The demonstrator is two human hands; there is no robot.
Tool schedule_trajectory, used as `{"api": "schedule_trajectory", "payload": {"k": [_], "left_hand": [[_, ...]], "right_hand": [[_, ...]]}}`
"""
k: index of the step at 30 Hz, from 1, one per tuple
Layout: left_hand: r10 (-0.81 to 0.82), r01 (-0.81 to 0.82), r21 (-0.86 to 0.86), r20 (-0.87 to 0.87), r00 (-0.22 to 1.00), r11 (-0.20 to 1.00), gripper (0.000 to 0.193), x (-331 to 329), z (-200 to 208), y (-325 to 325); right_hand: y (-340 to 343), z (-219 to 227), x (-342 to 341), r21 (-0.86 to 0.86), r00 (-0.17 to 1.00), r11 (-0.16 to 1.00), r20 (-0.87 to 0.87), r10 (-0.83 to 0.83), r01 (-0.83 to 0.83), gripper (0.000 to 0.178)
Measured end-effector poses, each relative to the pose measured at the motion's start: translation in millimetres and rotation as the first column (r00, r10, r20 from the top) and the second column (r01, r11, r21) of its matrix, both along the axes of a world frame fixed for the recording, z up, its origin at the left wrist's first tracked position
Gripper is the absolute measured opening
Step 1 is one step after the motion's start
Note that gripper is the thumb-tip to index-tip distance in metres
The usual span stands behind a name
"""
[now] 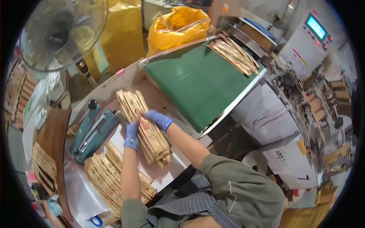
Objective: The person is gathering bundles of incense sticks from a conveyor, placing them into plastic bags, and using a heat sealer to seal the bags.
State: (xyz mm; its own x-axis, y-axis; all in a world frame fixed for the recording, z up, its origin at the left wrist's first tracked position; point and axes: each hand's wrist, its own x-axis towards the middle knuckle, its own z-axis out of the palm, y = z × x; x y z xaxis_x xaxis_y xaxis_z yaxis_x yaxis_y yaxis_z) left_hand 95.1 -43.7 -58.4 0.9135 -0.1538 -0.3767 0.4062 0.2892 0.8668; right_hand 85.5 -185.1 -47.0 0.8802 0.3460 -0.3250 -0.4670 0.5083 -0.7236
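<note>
Both hands wear blue gloves. My left hand [132, 136] grips the left side of a long bundle of brown paper sleeves [146, 129] that lies on the work table. My right hand [159, 119] closes on the bundle's right side, near its middle. The bundle runs diagonally from upper left to lower right. A second pile of the same brown sleeves [108, 176] lies on clear plastic to the left of my left forearm.
A teal heat sealer [93, 133] stands left of the bundle. Behind it slopes a green conveyor belt [197, 83] with more sleeves [234, 53] at its top. A packing machine [304, 41], yellow sacks [178, 26] and a standing fan [62, 32] surround the table.
</note>
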Motion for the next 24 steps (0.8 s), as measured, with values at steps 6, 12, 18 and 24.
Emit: {"api": "schedule_trajectory", "payload": {"k": [6,12,18,24], "left_hand": [[0.026,0.084,-0.221,0.450,0.893,0.972,0.074,-50,52,16],[-0.493,-0.175,0.541,0.832,0.255,0.823,0.090,-55,83,53],[0.035,0.246,-0.190,0.853,0.521,0.950,0.137,-84,122,23],[-0.259,0.279,0.050,0.555,0.791,0.959,0.095,-114,103,49]], "right_hand": [[9,52,-40,-0.012,0.881,0.989,0.456,-0.124,0.146,0.073],[-11,100,-65,-0.259,0.578,0.930,0.814,0.065,0.261,0.120],[-1,138,-89,-0.069,0.640,0.987,0.767,-0.039,0.143,0.128],[21,124,-93,-0.293,0.229,0.897,0.947,0.225,0.332,0.089]]}}
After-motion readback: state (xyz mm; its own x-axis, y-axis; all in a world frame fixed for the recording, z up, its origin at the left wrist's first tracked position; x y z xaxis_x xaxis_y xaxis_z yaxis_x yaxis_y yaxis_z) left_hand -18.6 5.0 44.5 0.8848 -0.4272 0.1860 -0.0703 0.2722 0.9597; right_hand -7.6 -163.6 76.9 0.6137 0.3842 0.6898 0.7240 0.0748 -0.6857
